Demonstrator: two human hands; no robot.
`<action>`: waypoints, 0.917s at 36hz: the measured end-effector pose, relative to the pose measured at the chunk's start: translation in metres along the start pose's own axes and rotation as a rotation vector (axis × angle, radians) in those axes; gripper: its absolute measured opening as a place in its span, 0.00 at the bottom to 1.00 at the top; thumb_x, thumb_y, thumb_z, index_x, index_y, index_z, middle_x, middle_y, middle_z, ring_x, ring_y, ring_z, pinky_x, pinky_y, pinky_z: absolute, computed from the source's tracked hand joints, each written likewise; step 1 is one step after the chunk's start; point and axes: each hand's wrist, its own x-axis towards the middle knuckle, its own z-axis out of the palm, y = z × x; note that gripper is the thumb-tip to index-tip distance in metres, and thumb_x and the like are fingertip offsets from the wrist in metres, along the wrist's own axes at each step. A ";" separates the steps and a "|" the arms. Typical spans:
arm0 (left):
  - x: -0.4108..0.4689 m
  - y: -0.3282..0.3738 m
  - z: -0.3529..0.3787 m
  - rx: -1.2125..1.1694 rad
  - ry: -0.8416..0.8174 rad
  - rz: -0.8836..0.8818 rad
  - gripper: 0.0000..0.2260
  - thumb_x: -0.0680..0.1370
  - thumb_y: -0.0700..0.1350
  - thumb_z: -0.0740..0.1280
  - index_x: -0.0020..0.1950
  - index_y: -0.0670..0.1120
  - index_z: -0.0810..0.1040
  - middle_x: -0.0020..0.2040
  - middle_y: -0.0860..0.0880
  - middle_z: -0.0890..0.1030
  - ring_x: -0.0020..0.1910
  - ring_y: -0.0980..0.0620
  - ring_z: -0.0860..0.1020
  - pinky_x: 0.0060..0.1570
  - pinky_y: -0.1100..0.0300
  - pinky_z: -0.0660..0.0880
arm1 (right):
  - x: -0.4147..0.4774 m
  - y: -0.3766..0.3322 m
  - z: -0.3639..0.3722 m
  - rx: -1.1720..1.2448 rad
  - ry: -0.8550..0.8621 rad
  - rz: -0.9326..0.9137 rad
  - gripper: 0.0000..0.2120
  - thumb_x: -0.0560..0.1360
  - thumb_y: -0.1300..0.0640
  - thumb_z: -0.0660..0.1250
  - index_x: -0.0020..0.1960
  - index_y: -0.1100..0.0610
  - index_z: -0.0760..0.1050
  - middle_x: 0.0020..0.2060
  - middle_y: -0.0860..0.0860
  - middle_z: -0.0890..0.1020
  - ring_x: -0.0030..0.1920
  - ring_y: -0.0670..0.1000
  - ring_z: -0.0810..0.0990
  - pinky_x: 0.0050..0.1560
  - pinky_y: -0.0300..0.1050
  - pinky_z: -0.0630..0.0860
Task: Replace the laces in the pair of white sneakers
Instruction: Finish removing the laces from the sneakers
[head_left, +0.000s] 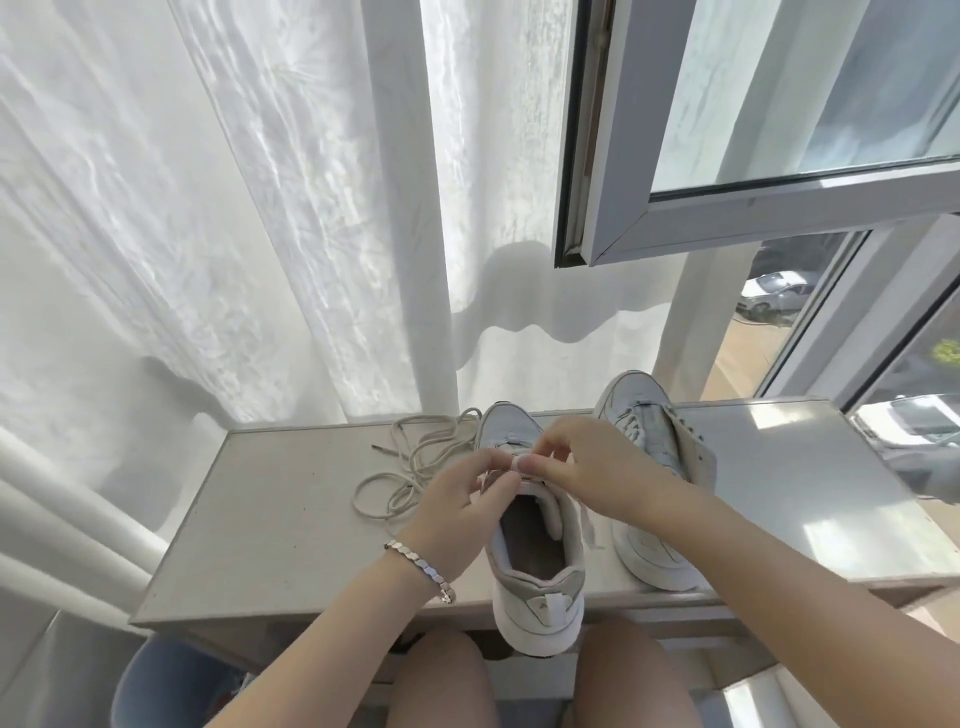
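A sheer white curtain (208, 208) hung across most of what I faced, and an open window sash (727, 156) swung in at the upper right. Below them ran the pale table (285, 545), its near edge over my knees.

The two white sneakers stood side by side on it, toes pointing away from me. The near sneaker (535, 608) sat in front of me with its heel jutting past the table's edge and its opening facing up. The second sneaker (654, 551) stood just to its right, partly behind my right forearm, already laced as far as I could see.

My hands met over the tongue of the near sneaker. My right hand (587, 467) pinched the white lace (589, 530) between thumb and fingertips, one loose end trailing down the shoe's right side. My left hand (457, 504) had its fingers curled in close and gripped the same lace from the other side, the two thumbs almost touching.

The beige old lace (415, 467) lay in loose loops on the table just left of the near sneaker's toe, apart from my hands.

A silver bracelet (421, 569) circled my left wrist.
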 end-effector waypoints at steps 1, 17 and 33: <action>0.001 0.001 -0.002 0.040 -0.018 -0.008 0.02 0.73 0.54 0.65 0.41 0.61 0.77 0.42 0.55 0.81 0.49 0.55 0.78 0.51 0.66 0.72 | 0.001 0.000 -0.002 -0.009 -0.039 0.005 0.16 0.78 0.48 0.62 0.36 0.56 0.76 0.33 0.50 0.75 0.36 0.47 0.72 0.41 0.43 0.68; 0.014 0.029 -0.004 -0.334 0.223 -0.229 0.12 0.78 0.38 0.62 0.35 0.45 0.68 0.34 0.47 0.82 0.38 0.50 0.80 0.46 0.56 0.73 | -0.015 0.020 -0.035 0.005 -0.037 0.099 0.10 0.73 0.47 0.67 0.37 0.50 0.71 0.21 0.43 0.69 0.23 0.41 0.66 0.32 0.36 0.64; -0.005 0.016 -0.021 0.550 0.261 -0.264 0.22 0.75 0.48 0.64 0.69 0.51 0.66 0.70 0.51 0.59 0.71 0.50 0.55 0.70 0.58 0.52 | 0.005 0.006 -0.011 -0.222 -0.124 0.073 0.09 0.77 0.52 0.64 0.52 0.54 0.78 0.43 0.46 0.77 0.41 0.44 0.74 0.39 0.34 0.67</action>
